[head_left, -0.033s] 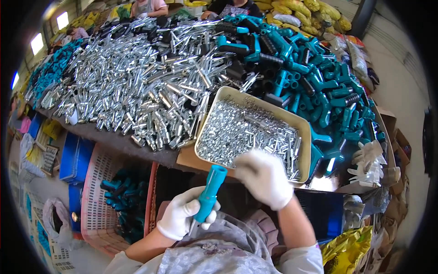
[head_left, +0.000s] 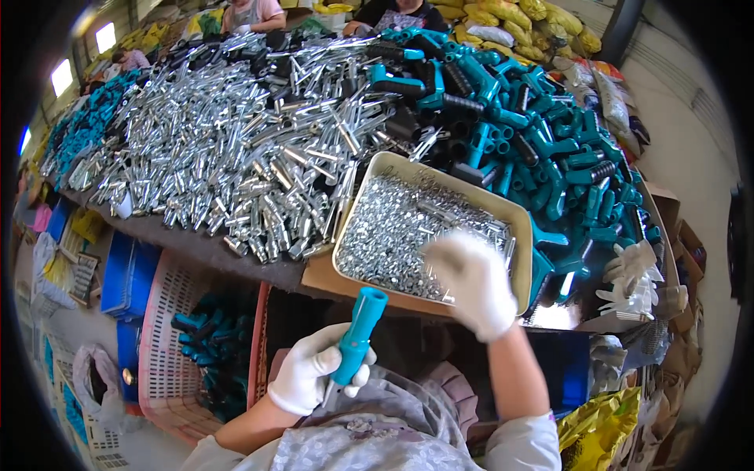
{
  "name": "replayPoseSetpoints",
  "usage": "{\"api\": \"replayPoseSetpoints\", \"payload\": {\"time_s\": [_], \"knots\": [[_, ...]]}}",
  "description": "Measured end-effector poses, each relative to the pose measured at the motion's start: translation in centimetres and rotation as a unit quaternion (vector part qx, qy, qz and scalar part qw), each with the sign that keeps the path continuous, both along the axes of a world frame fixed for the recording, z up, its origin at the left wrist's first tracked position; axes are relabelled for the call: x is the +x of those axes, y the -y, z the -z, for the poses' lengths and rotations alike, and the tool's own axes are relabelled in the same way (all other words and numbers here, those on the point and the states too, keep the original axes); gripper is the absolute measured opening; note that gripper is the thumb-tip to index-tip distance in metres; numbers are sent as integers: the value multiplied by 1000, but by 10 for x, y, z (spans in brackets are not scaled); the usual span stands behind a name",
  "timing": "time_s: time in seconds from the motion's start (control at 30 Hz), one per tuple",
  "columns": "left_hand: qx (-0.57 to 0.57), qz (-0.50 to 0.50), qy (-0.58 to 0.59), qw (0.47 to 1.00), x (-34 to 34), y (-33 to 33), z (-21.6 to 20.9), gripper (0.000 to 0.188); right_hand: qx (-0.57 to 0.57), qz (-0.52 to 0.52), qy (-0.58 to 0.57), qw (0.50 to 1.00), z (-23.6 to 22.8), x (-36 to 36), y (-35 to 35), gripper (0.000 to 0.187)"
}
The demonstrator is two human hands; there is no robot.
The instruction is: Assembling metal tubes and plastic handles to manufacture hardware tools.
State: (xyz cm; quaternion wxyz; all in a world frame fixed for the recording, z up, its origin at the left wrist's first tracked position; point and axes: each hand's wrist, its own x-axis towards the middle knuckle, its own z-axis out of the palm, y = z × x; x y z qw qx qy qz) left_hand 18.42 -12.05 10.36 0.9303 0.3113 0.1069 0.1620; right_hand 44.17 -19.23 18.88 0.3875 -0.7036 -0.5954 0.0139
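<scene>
My left hand (head_left: 314,367), in a white glove, is closed around a teal hollow plastic handle (head_left: 360,334). The handle stands nearly upright in front of my apron, its open round end at the top. My gloved right hand (head_left: 471,282) is over the right part of a cream tray (head_left: 433,174). Its fingers are blurred, so what they hold, if anything, cannot be made out. Small shiny metal parts (head_left: 385,235) fill the tray, with longer pins on its right side.
A large pile of silver metal shafts (head_left: 212,141) covers the table's left. Teal and black handles (head_left: 550,165) are heaped at the right, beside spare white gloves (head_left: 632,279). Below stands a pink basket (head_left: 169,345) with teal parts. Other people (head_left: 255,16) sit across the table.
My right hand has moved right and slightly up, from the tray's near edge to over its contents. My left hand still holds the teal handle, almost in place.
</scene>
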Motion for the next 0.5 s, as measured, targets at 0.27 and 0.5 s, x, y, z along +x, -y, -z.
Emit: {"api": "replayPoseSetpoints", "payload": {"time_s": [0.27, 0.5], "knots": [[4, -5, -69, 998, 8, 8, -7, 76, -153, 187, 178, 954, -8, 162, -68, 44], [40, 5, -49, 998, 5, 3, 1, 65, 9, 217, 240, 946, -28, 122, -22, 36]]}}
